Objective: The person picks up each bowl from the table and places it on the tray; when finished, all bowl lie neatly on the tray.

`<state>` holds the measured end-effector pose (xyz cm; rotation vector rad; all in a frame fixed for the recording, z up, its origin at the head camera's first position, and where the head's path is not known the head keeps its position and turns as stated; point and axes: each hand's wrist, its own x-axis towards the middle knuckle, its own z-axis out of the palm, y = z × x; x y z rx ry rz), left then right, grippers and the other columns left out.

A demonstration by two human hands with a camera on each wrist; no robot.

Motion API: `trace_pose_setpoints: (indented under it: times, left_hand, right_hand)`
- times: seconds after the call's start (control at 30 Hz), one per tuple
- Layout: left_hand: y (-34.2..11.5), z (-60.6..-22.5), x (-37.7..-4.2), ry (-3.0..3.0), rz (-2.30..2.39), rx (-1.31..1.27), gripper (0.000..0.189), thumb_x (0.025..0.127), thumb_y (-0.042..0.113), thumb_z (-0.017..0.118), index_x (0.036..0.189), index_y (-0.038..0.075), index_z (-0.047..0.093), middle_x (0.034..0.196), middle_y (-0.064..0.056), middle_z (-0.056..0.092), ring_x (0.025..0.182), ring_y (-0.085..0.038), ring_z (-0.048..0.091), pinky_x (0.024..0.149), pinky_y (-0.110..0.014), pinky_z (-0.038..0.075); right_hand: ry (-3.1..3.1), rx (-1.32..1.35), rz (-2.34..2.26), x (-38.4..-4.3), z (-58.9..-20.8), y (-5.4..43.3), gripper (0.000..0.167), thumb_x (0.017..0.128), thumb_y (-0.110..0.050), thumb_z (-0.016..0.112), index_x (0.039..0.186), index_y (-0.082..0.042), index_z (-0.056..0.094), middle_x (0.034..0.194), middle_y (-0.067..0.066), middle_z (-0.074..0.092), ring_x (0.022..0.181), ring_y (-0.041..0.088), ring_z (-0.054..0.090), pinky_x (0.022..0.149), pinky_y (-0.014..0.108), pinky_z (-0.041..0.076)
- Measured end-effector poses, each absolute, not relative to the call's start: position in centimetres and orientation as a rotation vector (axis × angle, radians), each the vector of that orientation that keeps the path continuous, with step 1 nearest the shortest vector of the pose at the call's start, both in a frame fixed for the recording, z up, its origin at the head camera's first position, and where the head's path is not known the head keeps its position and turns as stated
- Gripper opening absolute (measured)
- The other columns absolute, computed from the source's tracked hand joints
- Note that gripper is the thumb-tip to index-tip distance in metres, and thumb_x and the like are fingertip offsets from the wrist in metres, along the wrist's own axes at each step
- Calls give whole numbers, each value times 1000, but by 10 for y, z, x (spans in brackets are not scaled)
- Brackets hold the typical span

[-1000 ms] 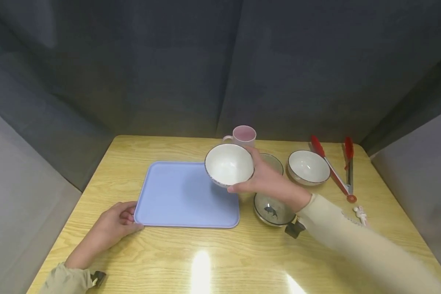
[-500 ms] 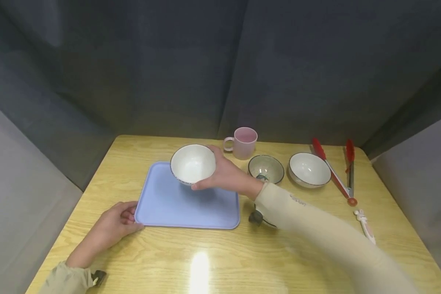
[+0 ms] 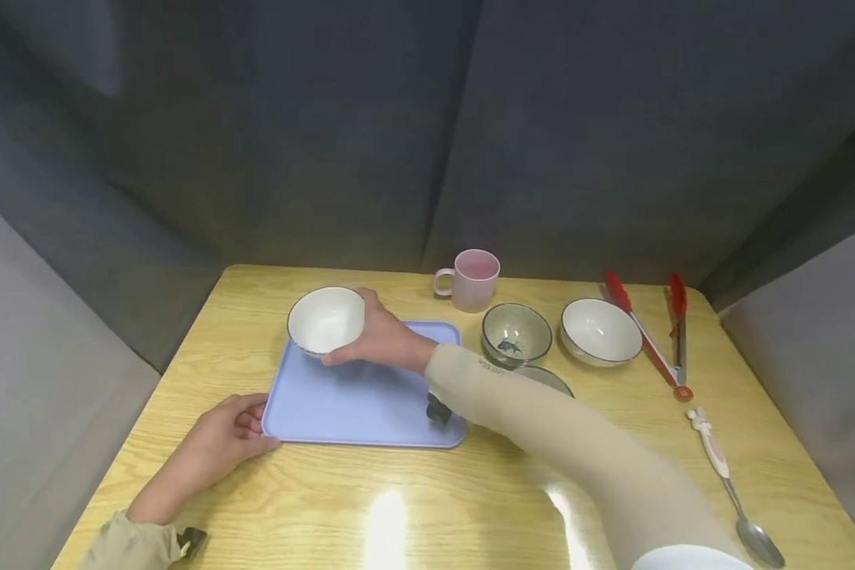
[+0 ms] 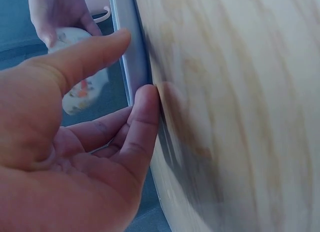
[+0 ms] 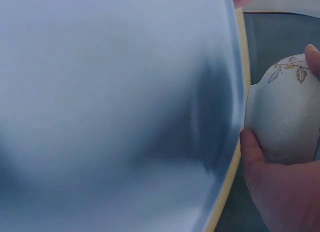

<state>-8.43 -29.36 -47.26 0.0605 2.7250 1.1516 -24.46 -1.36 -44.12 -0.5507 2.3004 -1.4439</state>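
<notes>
My right hand (image 3: 383,336) grips a white bowl (image 3: 324,321) by its right side, thumb near the front and fingers behind. The bowl is close over the back left corner of a blue tray (image 3: 370,408). Its outside carries a painted leaf pattern, seen in the right wrist view on the bowl (image 5: 287,112). At the tray's front left corner, my left hand (image 3: 221,435) holds the edge, its thumb along the front and its curled fingers at the left side. The left wrist view shows those fingertips (image 4: 146,100) right at the tray's rim.
Right of the tray stand a pink mug (image 3: 474,281), a greenish bowl (image 3: 516,332), another bowl (image 3: 545,378) partly hidden by my sleeve, and a white bowl (image 3: 601,331). Farther right lie red-tipped tongs (image 3: 651,344) and a spoon (image 3: 716,459). A dark curtain (image 3: 328,158) hangs behind.
My right hand has carried the white bowl leftward, from the tray's right side to its back left corner. The left hand stays at the tray corner. The spoon has come fully into view.
</notes>
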Motion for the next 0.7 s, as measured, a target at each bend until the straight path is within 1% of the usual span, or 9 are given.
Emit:
trace_pose_setpoints:
  times: [0.13,0.23,0.4,0.53,0.7]
  left_hand:
    - [-292,-474,-84,2722,1172,66,77,88,13,96,150,-14,59,118,-15,68,98,-16,69,80,-17,64]
    - [-292,-474,-83,2708,1184,56,76,89,11,95,150,-15,59,118,-15,68,99,-17,69,80,-17,65]
    - [-291,-473,-83,2706,1179,42,76,89,11,95,151,-15,58,118,-15,68,100,-19,70,81,-19,65]
    - [-291,-471,-83,2714,1167,38,76,90,11,95,151,-15,58,119,-15,69,101,-19,69,82,-21,65]
    - [-291,-470,-84,2722,1165,37,75,90,11,95,150,-15,58,119,-16,69,101,-19,70,81,-20,65]
  right_hand:
    - [2290,-535,-1480,-251,-451,-27,130,72,-31,108,172,-9,26,163,14,51,142,28,60,126,46,51]
    - [2273,-508,-1500,-254,-457,-33,131,72,-30,108,172,-8,25,163,16,51,143,30,60,126,47,51]
    - [2271,-464,-1522,-256,-462,-35,133,72,-29,108,173,-7,24,164,17,49,145,33,58,128,49,49]
    - [2278,-450,-1531,-258,-465,-36,134,72,-28,108,173,-7,23,165,17,48,145,32,58,129,48,49]
    - [2275,-460,-1538,-259,-466,-37,132,72,-25,108,173,-8,25,166,17,46,146,32,56,130,48,48]
